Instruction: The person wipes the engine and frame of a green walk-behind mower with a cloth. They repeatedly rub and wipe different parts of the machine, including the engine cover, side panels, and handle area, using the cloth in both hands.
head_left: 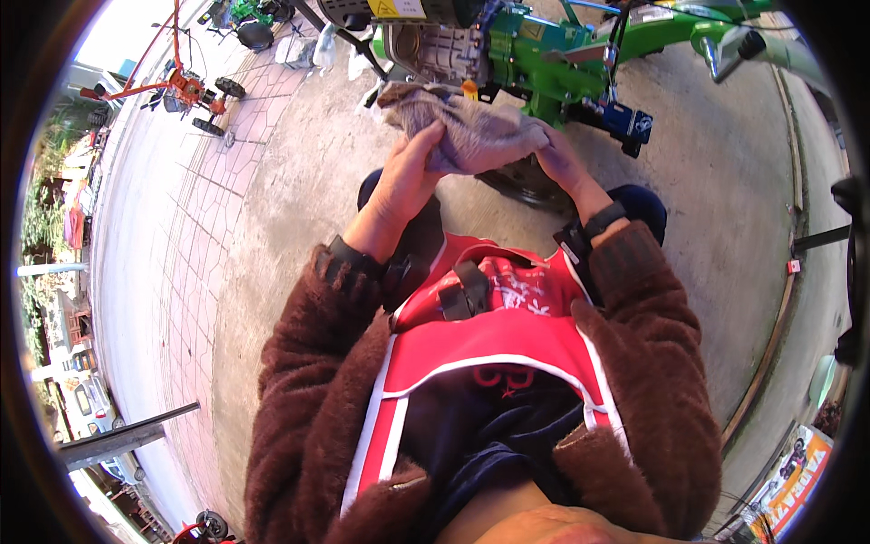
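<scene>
A crumpled greyish-pink cloth (480, 131) is stretched between my two hands in front of a green machine (535, 68). My left hand (408, 177) grips its left side, the thumb lying on top and the other fingers hidden under the folds. At the right end of the cloth, my right hand (564, 163) has its fingers closed on the edge, partly tucked behind it. Just beyond the cloth are the machine's silver-grey engine (444, 50) and green housing. A dark wheel (526, 186) shows partly below the cloth.
A blue part (625, 125) juts from the machine, right of my hands. A green arm with a handle (748, 45) reaches to the upper right. On the pinkish paving stands an orange wheeled machine (186, 91). Clear plastic bags (323, 47) lie left of the engine.
</scene>
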Motion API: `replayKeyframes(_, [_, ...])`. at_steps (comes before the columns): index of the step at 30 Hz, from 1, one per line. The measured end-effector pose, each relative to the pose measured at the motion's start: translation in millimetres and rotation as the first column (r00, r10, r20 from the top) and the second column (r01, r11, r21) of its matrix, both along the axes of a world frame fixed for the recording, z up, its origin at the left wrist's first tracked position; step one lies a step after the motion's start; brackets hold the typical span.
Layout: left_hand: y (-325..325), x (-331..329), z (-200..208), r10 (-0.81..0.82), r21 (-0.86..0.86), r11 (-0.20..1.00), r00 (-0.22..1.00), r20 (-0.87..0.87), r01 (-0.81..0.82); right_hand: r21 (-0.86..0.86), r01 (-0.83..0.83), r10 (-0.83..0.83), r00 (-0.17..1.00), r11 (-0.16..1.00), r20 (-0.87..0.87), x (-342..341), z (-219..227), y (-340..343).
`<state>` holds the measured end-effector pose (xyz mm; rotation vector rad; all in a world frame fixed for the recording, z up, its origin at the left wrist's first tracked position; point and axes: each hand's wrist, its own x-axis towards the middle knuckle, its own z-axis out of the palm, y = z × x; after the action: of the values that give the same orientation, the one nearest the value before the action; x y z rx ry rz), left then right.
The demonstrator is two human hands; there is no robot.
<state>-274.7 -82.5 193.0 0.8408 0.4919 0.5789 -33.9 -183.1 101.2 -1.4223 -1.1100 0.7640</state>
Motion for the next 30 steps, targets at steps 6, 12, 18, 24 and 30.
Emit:
replayKeyframes(6, [77, 16, -62, 0.264, 0.492, 0.865, 0.738, -0.621, 0.104, -0.069, -0.156, 0.135, 0.960, 0.985, -0.246, 32, 48, -3])
replayKeyframes(12, [107, 87, -73, 0.607, 0.872, 0.379, 0.628, -0.488, 0.312, -0.143, -0.130, 0.111, 0.984, 0.981, -0.138, 30, 37, 12])
replayKeyframes(18, [132, 149, -57, 0.628, 0.843, 0.504, 0.749, -0.212, -0.185, -0.385, -0.216, 0.160, 0.972, 0.897, -0.172, 18, 14, 19])
replayKeyframes(24, [143, 184, -82, 0.612, 0.988, -0.143, 0.780, 0.131, -0.054, -0.435, -0.225, 0.092, 0.948, 0.872, -0.306, 16, 12, 31])
replayKeyframes(30, [120, 203, -116, 0.566, 0.979, -0.165, 0.825, -0.002, 0.115, -0.429, -0.254, 0.139, 0.950, 0.867, -0.281, 19, 0, 37])
